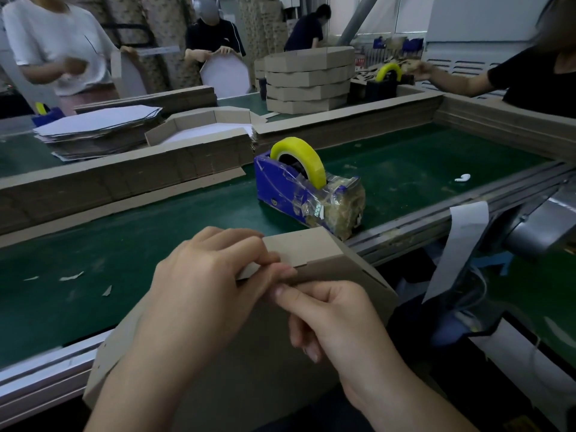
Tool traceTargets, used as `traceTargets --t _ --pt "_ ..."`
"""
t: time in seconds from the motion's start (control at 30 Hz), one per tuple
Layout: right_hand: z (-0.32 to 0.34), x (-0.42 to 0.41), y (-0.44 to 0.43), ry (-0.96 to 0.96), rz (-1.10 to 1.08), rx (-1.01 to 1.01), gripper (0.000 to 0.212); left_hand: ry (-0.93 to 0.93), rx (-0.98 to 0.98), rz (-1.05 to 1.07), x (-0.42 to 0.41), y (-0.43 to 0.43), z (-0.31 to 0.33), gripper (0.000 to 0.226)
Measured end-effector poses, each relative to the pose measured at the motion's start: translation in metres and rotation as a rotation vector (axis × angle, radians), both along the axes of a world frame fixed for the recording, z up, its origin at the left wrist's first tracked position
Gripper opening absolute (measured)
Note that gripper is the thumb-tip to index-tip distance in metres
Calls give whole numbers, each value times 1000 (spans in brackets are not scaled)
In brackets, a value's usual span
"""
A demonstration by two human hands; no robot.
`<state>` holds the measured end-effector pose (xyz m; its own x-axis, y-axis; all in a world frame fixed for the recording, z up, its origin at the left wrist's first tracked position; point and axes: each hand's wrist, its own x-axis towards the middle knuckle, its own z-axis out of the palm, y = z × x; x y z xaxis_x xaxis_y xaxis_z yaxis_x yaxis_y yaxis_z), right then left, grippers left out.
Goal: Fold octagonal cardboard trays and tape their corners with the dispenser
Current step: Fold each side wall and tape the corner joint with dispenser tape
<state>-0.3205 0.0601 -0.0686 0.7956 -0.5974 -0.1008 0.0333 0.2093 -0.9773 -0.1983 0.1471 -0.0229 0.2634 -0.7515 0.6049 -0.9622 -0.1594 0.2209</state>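
Right hand (339, 322): nearest, low and right of centre; thumb stretched along the tray's side wall up to the corner seam, other fingers curled under, pinching the cardboard there.
Left hand (199, 282): just left of the right one, fingers bent together over the tray's upper edge, tips pressed on the corner flap and touching the right thumb.
Cardboard tray (305, 244): held in both hands over the near metal rail (46, 369), brown outside facing up, one angled corner pointing toward the dispenser; any tape on the seam too hard to make out.
Green belt (93, 238): behind the tray, dotted with small pale scraps (71, 276).
Tape dispenser (280, 185): blue, standing on the belt just beyond the tray, front end wrapped in crumpled clear tape, carrying a yellow tape roll (308, 157) upright on top.
White bit (463, 177): lying on the belt well right of the dispenser.
Cardboard strips (124, 182): stacked as a low wall across the belt.
Flat blanks (99, 126): piled white side up beyond the wall, left.
Open tray (202, 124): beside the blanks, walls raised.
Finished trays (308, 79): stacked farther back, centre.
Second dispenser (386, 79): right of that stack, near a reaching arm (461, 81).
People (215, 35): standing at the far side, holding white-faced blanks.
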Motion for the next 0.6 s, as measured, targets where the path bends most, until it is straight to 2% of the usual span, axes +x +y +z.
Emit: traceTargets --t 0.1,0.17,0.23,0.3,0.37,0.43,0.5,0.6 --pt "-5 -2 4 60 -8 -30 28 1 -7 2 5 3 -4 35" --pt "-11 -3 4 -76 -192 -159 34 9 1 9 7 6 -4 35" --pt "-15 -5 -6 -234 -466 -436 29 -24 29 26 6 9 -4 33" --pt "-12 -6 -24 -171 -627 -749 20 -95 88 55 6 12 -3 33" --pt "-11 -3 -38 87 -558 -899 41 -184 182 99 6 16 -3 41" --pt "-14 1 -42 287 -452 -865 65 -244 273 146 5 18 -3 56" --pt "-18 2 -33 278 -433 -884 71 -280 298 167 -1 16 3 62" --pt "-14 0 -25 113 -434 -928 66 -273 286 136 -15 5 14 57"
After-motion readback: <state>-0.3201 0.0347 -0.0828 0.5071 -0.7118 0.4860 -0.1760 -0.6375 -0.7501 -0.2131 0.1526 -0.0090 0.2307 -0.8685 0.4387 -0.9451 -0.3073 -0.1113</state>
